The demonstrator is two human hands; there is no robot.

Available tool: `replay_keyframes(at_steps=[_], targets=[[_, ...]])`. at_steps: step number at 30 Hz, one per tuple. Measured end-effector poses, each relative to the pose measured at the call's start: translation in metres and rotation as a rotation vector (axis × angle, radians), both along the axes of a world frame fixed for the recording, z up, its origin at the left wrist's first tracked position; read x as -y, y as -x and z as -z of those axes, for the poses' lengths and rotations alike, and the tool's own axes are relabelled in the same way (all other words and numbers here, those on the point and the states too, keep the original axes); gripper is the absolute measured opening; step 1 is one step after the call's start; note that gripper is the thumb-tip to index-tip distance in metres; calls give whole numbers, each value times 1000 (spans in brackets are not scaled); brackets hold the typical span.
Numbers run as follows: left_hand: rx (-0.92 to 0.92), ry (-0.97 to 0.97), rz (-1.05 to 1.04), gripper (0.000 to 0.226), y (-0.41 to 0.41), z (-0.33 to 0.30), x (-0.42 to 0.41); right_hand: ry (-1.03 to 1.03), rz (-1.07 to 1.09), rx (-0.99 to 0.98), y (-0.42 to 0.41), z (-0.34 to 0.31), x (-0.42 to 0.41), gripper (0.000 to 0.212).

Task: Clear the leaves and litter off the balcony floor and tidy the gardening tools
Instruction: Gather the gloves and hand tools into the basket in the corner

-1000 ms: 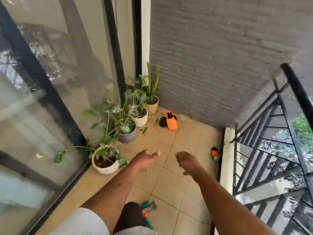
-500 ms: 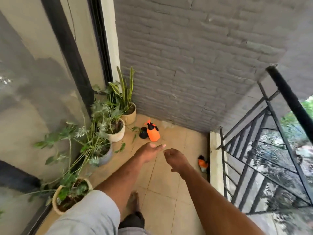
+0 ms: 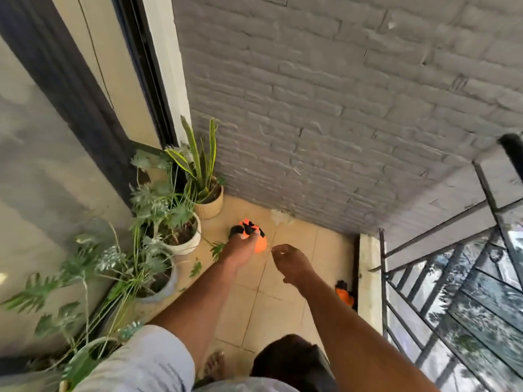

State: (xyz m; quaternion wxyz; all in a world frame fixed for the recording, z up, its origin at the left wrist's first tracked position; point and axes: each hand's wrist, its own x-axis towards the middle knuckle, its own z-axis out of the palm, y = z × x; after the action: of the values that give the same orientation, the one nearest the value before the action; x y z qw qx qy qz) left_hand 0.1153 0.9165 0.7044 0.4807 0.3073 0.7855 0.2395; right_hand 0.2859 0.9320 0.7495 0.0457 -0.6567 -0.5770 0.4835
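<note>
The balcony floor [image 3: 283,301] is made of tan tiles, with a grey brick wall [image 3: 339,108] at the far end and a black railing [image 3: 441,278] on the right. Since a moment ago the person has walked closer to the corner. The left hand [image 3: 237,250] has reached farther out, so now it sits in front of the orange spray bottle [image 3: 260,244] and hides part of it. Its fingers point forward and hold nothing. I cannot tell if they touch the bottle. The right hand [image 3: 291,264] hangs just beside it with loose, bent fingers and holds nothing.

A few green leaves [image 3: 218,247] lie on the tiles near the left hand, and one more leaf [image 3: 195,268] lies closer. Four pots with plants stand in a row along the glass door on the left; the white pot [image 3: 186,241] is near the bottle. A second orange tool [image 3: 343,295] lies by the low ledge [image 3: 368,278] under the railing. A bare foot [image 3: 214,363] shows at the bottom.
</note>
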Motion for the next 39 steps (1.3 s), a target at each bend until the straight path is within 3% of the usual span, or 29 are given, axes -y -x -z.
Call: replay_keyframes(at_steps=[5, 9, 12, 14, 16, 19, 26, 30, 34, 39], targets=[[-35, 41, 51, 60, 12, 22, -59, 20, -40, 16, -3, 37, -86, 21], [-44, 124, -2, 70, 15, 58, -107, 53, -133, 75, -5, 81, -171, 25], [7, 219, -7, 57, 10, 80, -138, 133, -151, 116, -1, 110, -221, 24], [63, 267, -91, 66, 5, 102, -160, 167, -198, 148, 2, 131, -252, 24], [101, 292, -195, 83, 3, 134, -186, 196, -246, 177, 6, 157, -278, 26], [121, 376, -221, 77, 3, 197, -224, 206, -289, 218, 10, 208, -316, 29], [173, 411, -356, 89, 37, 365, -311, 230, -408, 267, 66, 382, -388, 37], [91, 281, -462, 106, 70, 451, -343, 248, -525, 292, 108, 490, -408, 53], [86, 209, -401, 91, 87, 515, -354, 306, -705, 452, 137, 560, -415, 65], [191, 235, -381, 47, 77, 546, -351, 318, -779, 560, 145, 604, -402, 32]])
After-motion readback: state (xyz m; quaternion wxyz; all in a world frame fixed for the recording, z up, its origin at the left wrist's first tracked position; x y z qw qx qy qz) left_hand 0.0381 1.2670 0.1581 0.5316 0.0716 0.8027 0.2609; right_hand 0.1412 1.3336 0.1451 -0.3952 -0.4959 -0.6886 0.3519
